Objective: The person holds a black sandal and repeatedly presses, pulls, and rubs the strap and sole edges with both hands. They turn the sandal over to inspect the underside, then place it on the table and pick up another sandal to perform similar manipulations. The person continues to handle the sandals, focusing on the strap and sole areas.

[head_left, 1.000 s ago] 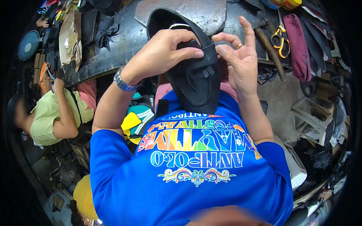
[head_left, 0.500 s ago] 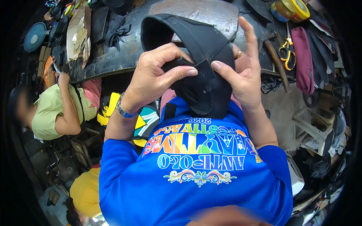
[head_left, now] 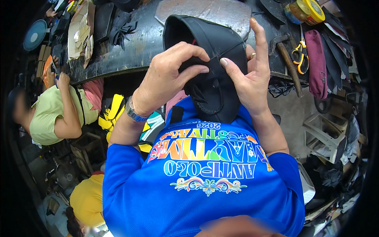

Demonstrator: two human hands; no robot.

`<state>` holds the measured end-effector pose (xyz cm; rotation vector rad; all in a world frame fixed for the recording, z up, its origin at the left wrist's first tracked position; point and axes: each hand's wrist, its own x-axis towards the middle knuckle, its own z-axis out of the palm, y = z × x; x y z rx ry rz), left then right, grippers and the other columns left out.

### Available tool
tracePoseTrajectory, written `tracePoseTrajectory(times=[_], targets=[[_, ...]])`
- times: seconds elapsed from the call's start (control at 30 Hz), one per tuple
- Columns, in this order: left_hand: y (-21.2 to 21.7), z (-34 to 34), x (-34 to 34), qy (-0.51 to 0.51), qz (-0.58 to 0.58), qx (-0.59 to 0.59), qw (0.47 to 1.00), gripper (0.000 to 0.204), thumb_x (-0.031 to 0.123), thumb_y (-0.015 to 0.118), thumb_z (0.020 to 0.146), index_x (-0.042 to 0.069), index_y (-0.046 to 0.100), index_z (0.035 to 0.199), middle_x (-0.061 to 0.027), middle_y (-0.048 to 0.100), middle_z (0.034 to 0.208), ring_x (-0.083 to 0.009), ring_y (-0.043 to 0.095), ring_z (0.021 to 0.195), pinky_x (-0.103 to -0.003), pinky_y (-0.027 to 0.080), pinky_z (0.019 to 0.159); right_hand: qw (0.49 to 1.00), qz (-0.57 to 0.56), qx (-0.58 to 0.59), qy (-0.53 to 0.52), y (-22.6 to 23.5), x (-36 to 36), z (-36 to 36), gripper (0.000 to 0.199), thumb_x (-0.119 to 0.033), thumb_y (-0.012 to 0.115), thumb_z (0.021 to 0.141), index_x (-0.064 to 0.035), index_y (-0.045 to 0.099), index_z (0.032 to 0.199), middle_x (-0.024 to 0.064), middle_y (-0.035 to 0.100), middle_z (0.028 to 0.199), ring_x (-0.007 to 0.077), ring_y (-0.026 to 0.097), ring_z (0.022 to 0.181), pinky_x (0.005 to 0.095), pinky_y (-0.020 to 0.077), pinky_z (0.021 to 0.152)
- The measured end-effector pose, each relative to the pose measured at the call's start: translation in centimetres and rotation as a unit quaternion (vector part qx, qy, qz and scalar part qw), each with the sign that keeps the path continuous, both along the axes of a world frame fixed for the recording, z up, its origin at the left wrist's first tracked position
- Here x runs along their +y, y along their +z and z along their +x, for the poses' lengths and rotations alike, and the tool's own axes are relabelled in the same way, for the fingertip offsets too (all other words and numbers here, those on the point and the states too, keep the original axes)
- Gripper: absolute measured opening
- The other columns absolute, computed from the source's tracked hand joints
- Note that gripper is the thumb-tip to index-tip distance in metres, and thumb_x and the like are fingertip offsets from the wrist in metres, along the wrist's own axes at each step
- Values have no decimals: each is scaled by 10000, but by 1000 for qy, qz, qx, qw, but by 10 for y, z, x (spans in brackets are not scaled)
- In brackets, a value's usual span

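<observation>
A black shoe upper [head_left: 227, 47], with stitched seams and a loop-like opening at its far end, hangs in front of my chest. My right hand [head_left: 252, 75] holds its right side, thumb on the front near the seam, other fingers partly hidden behind, forefinger pointing up. At the seam from the left is my left hand [head_left: 169, 73], forefinger and thumb curled in a pinch at the black material. Its other fingers are hidden. The lower part of the upper, with a curved stitched edge, hangs down over my blue shirt [head_left: 197, 201].
Beyond lies a dark workbench [head_left: 138, 47] with a smooth slab [head_left: 205, 12]. To the right are a hammer [head_left: 290, 69], orange-handled scissors [head_left: 301, 55], a maroon pouch [head_left: 316, 65] and jars [head_left: 312, 12]. A co-worker in light green [head_left: 53, 118] sits left; another in yellow [head_left: 89, 199] is lower left.
The shoe upper has turned a little and shifted right at its far end. My left hand has moved slightly right and up, its fingertips now at the seam.
</observation>
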<state>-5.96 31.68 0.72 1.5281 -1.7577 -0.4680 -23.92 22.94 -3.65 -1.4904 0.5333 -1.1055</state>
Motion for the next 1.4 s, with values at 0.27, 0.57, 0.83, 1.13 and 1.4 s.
tracePoseTrajectory(times=[0.27,0.57,0.83,1.13,1.4], targets=[[1,2,-4,-11,47,-16,999,176,18,784,784,31,673,919,-50,592,920,-179,602,858,-288,488,772,999,-33,27,6,-2,-2,0,875,143,632,800,-31,216,1550,139,334,1555,189,598,1159,311,495,986],[-10,-6,-1,65,25,45,997,138,70,776,805,36,670,886,-50,574,941,-187,543,956,-290,435,874,986,-131,103,-31,-8,-3,4,892,148,633,799,-84,229,1560,146,365,1541,173,624,1096,299,503,956],[-10,-10,-5,78,92,139,983,121,94,738,874,5,663,909,-9,655,840,-85,602,820,-230,487,770,990,-107,94,-20,-9,-1,1,868,90,592,805,-90,213,1565,177,366,1565,350,413,1406,372,384,1122],[-13,-3,-10,87,98,127,983,117,105,737,875,9,679,911,-17,681,837,-80,630,809,-226,503,755,997,-70,-10,22,-20,2,2,839,135,489,855,-54,115,1583,183,175,1636,296,159,1520,427,195,1209],[-15,-4,-12,93,98,130,982,122,121,733,881,16,679,912,-15,683,837,-76,630,809,-219,506,753,997,-29,-46,48,-23,2,1,823,140,479,864,-65,134,1583,169,183,1636,280,231,1497,401,256,1191]])
